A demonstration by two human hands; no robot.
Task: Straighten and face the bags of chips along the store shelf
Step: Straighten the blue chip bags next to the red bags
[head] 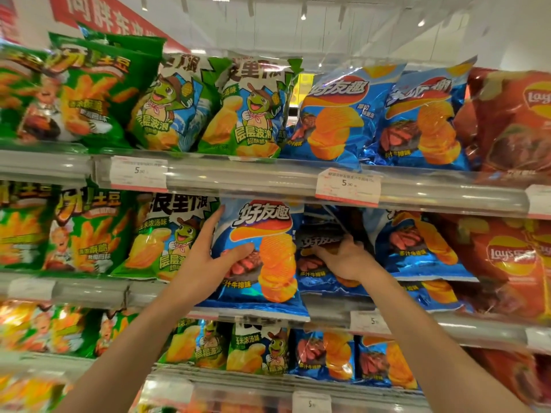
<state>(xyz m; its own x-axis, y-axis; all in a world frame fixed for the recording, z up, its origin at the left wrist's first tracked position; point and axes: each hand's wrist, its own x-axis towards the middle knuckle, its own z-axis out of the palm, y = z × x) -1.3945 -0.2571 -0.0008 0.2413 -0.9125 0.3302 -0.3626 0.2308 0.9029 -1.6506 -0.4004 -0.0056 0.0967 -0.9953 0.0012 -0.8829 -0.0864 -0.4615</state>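
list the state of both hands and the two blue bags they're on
front blue bag: upright, label facing out
slumped blue bag: top folded forward, label partly hidden
left hand: grips front blue bag's left edge, thumb on its face
right hand: grips slumped blue bag's crumpled top

Two grips on one row

The left hand (pixel 205 257) is gripping the front blue bag (pixel 262 234) by its left edge, thumb lying across its face; the right hand (pixel 343 260) is grasping the rear blue bag (pixel 316 272), which is leaning just beside the first; green bags (pixel 161 242) are standing to the left; red bags (pixel 507 257) are sitting to the right; a price tag (pixel 347 183) is hanging on the shelf rail (pixel 268 177) above.
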